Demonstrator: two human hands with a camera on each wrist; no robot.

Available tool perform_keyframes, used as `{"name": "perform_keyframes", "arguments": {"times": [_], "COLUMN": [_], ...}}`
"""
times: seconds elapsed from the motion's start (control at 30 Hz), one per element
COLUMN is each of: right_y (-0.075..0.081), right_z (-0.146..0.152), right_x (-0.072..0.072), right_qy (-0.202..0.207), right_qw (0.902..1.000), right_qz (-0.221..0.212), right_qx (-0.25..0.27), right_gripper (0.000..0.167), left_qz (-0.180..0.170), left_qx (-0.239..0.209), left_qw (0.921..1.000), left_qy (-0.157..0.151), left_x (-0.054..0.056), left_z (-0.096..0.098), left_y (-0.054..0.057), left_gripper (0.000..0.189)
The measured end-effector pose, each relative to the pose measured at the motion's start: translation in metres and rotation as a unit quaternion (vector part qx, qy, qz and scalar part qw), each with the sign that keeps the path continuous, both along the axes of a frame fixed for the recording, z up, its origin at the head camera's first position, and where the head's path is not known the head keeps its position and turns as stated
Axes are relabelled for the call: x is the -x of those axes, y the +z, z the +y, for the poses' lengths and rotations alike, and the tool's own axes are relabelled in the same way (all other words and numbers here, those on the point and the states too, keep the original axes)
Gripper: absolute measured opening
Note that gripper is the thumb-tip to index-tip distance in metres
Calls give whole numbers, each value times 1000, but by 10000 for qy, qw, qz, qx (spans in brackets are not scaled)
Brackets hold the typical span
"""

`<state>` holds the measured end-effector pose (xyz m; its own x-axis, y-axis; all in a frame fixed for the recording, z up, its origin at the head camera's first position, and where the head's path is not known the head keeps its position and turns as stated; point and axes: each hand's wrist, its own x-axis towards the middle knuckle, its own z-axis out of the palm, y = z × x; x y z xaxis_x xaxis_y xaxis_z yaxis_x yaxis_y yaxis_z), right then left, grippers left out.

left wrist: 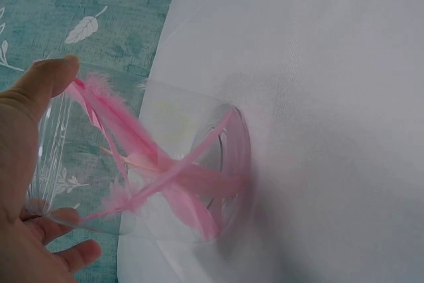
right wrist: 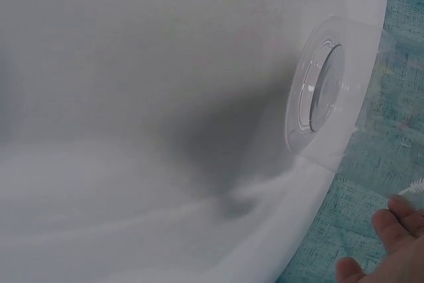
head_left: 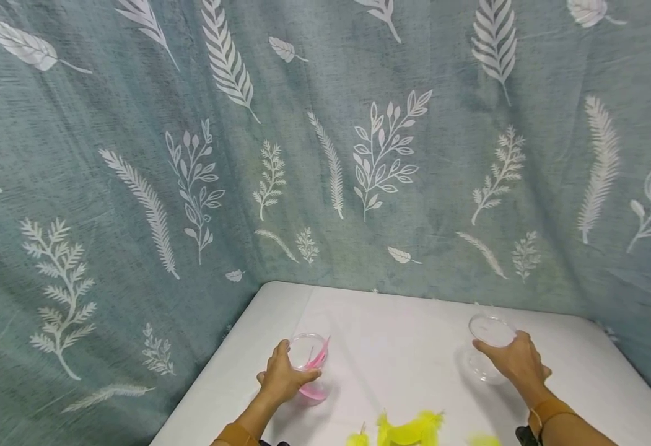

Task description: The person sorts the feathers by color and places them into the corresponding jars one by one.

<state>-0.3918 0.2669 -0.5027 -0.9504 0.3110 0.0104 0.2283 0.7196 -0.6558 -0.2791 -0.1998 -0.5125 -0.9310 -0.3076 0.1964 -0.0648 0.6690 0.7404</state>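
Note:
My left hand [head_left: 283, 375] grips a see-through plastic jar [head_left: 306, 337] near its rim, thumb on one side and fingers on the other. Several pink feathers [left wrist: 179, 177] lie crossed inside that jar, some reaching up to the rim by the thumb. Farther right, my right hand [head_left: 517, 365] holds a second see-through jar [right wrist: 324, 91] by its upper part, and no feathers show within it. Both jars are upright on the white table, bases down.
Yellow feathers [head_left: 409, 432] lie at the front of the white table [head_left: 392, 347], between the two arms. A blue-green curtain [head_left: 325, 155] with white leaf prints hangs behind the table and along its left side.

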Motion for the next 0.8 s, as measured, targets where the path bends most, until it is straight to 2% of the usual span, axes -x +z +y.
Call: {"name": "perform_keyframes", "arguments": {"times": [0.8], "right_y": [0], "right_z": [8], "right_x": [-35], "right_qy": [-144], "right_qw": [9997], "right_qz": [140], "right_qx": [-107], "right_gripper": [126], "left_qz": [-25], "left_qx": [67], "left_qw": [9999], "left_qy": [-86], "left_x": [-3], "left_z": [0], "left_y": [3], "left_gripper": [106]}}
